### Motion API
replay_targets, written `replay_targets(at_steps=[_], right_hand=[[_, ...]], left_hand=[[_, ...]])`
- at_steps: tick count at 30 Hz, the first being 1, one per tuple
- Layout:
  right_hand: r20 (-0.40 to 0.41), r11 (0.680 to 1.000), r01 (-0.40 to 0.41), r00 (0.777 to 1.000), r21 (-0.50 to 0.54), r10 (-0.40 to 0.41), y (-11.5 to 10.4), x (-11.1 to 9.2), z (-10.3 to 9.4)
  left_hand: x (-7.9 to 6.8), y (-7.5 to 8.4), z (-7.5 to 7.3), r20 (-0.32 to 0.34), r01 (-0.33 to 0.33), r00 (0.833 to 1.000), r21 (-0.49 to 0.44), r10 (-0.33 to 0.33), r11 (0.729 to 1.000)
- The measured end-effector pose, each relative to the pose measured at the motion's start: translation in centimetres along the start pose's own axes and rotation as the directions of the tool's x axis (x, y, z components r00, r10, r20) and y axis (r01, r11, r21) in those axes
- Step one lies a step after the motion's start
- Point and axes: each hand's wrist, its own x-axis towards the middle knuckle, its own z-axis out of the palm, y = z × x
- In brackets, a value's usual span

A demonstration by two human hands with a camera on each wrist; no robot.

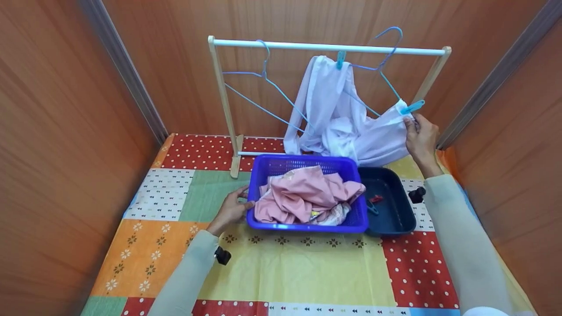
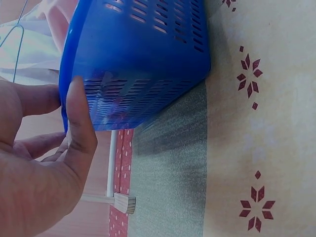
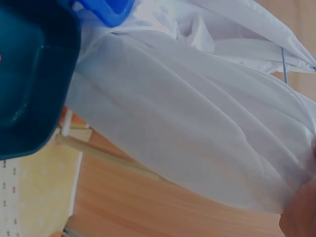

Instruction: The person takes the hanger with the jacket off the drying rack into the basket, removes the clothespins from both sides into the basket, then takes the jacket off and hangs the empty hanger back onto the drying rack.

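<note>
My left hand (image 1: 230, 208) grips the left rim of a purple-blue plastic basket (image 1: 307, 227), thumb (image 2: 80, 111) outside the wall. Crumpled pink cloth (image 1: 303, 193) lies in the basket with a patterned piece beneath it. At the right, my right hand (image 1: 422, 136) pinches the edge of a white garment (image 1: 327, 94), just below a light-blue clothespin (image 1: 413, 106). Another clothespin (image 1: 340, 59) clips the garment higher up, near the rail. This garment drapes from a blue wire hanger (image 1: 390, 83), whose hook overlaps the rail, and hangs down behind the basket.
A small drying rack (image 1: 307, 46) with a white rail and wooden legs stands behind. An unused wire hanger (image 1: 268, 79) hangs at its left. Right of the basket sits a dark tub (image 1: 393, 210) containing clothespins (image 1: 373, 204). Wooden panels (image 1: 57, 153) enclose the patterned tablecloth (image 1: 325, 272).
</note>
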Motion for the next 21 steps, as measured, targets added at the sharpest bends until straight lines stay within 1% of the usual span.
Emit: replay_targets(at_steps=[3, 8, 14, 17, 21], right_hand=[[-0.015, 1.0, 0.021, 1.0, 0.01, -0.021, 0.0, -0.5, -0.1], [-0.045, 0.998, 0.055, 0.997, -0.004, -0.056, 0.1, -1.4, -0.3], [-0.06, 0.994, 0.105, 0.993, 0.0, -0.105, 0.7, -2.7, -0.5], [-0.062, 0.994, 0.11, 0.992, 0.013, -0.109, 1.2, -3.6, -0.6], [-0.052, 0.996, 0.085, 0.995, 0.033, -0.083, 1.8, -4.6, -0.7]], left_hand=[[0.1, 0.0, 0.0, -0.003, -0.004, 1.0, 0.002, 0.004, 1.0], [0.2, 0.0, 0.0, -0.011, -0.019, 1.0, 0.004, 0.019, 1.0], [0.1, 0.1, 0.0, -0.016, -0.04, 0.999, 0.019, 0.041, 0.999], [0.1, 0.1, 0.1, -0.008, -0.045, 0.999, 0.019, 0.045, 0.999], [0.2, 0.0, 0.1, -0.005, -0.045, 0.999, 0.012, 0.045, 0.999]])
